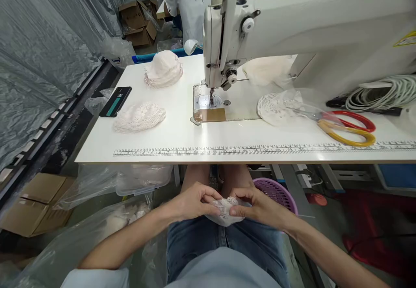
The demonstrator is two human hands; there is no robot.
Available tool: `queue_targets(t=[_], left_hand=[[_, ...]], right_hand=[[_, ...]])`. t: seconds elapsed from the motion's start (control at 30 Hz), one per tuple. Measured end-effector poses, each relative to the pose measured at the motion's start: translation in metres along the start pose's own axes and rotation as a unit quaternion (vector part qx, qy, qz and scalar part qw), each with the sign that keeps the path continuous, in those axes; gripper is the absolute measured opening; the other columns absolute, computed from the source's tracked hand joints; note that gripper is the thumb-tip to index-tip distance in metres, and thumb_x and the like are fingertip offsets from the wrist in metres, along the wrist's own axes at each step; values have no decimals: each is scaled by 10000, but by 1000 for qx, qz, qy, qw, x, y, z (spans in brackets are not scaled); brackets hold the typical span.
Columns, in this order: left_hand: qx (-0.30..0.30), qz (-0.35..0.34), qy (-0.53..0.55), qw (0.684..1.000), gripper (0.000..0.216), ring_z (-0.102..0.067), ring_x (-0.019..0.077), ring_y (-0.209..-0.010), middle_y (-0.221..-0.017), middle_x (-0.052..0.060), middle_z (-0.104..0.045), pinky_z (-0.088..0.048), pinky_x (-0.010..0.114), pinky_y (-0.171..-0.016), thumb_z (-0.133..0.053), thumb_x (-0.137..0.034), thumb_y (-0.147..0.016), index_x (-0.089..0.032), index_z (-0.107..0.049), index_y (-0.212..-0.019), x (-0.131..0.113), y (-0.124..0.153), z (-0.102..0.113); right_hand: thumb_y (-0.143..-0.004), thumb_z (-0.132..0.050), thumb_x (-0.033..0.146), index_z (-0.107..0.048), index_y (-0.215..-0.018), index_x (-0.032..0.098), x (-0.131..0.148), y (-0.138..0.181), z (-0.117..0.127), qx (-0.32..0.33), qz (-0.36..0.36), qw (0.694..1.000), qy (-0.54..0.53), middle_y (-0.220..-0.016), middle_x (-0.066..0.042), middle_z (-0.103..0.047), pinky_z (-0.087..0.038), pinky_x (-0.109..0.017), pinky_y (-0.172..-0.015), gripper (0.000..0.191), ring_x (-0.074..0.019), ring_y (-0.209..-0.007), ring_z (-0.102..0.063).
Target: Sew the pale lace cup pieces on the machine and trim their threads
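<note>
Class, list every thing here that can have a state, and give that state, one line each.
Left hand: shut on small white lace piece, over the lap.
Right hand: pinching the same lace piece.
White sewing machine: no fabric under its needle.
Red-and-yellow-handled scissors: lying flat, handles together.
Black phone: lying flat on white table.

On the table (182, 138) the sewing machine (292, 23) stands far right, a phone (115, 101) at the left edge, a lace piece (139, 117) just right of it, a lace stack (163, 69) behind, and scissors (349, 128) near right. Below the near edge, the left hand (191, 202) and right hand (261, 207) grip a lace scrap (225, 209).
</note>
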State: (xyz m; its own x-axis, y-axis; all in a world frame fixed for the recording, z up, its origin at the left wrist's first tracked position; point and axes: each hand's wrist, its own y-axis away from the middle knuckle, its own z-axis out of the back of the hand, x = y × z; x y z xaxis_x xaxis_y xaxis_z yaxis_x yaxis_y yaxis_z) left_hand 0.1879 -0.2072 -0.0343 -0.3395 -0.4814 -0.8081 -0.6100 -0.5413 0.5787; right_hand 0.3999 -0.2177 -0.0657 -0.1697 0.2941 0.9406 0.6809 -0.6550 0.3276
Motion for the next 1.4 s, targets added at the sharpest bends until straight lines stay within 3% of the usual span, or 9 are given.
queue_targets(t=[0.2,0.4,0.8,0.93,1.23,1.4], left_hand=[[-3,-10,-6,1000,294,-580,154,-692,-785,54,-686,-426,230,-643,-710,-292,-666,-116,-688,-900,6,-6,2],[-77,-16,7,997,158,-512,103,-641,-677,11,-623,-377,183,-587,-678,-266,-696,-110,-689,-724,12,-15,-2],[-113,-14,30,993,193,-488,99,-623,-661,5,-603,-358,182,-567,-677,-293,-698,-114,-695,-768,21,-16,-1],[-121,-21,23,992,203,-497,113,-641,-686,23,-618,-363,193,-578,-655,-306,-713,-112,-697,-758,22,-17,-1],[-132,-18,-1,991,168,-444,100,-599,-604,-7,-525,-325,197,-544,-621,-269,-702,-105,-653,-704,24,-18,-1],[-141,-16,-9,990,167,-435,101,-598,-596,-9,-515,-320,196,-537,-620,-270,-692,-105,-643,-679,23,-19,-2]], right_hand=[[-769,-651,387,-554,-722,161,-8,-5,2,-7,-17,1000,-8,-642,36,-464,-285,-209,-547,251,-98,-609,-390],[-772,-651,394,-554,-723,161,-12,-8,3,-24,-27,999,-6,-652,35,-460,-291,-208,-549,258,-97,-617,-396],[-851,-536,434,-571,-811,175,-7,-10,-2,-58,-5,997,47,-730,7,-540,-363,-221,-581,264,-125,-672,-485],[-858,-549,389,-520,-985,221,-6,-6,-4,-104,20,991,87,-845,-5,-570,-397,-229,-620,213,-140,-739,-523],[-918,-467,292,-512,-880,221,-11,-4,-9,-172,79,962,197,-789,3,-570,-377,-229,-595,92,-127,-688,-525],[-876,-540,351,-477,-972,233,-10,-3,-10,-170,41,956,234,-810,2,-572,-390,-240,-613,165,-141,-711,-531]])
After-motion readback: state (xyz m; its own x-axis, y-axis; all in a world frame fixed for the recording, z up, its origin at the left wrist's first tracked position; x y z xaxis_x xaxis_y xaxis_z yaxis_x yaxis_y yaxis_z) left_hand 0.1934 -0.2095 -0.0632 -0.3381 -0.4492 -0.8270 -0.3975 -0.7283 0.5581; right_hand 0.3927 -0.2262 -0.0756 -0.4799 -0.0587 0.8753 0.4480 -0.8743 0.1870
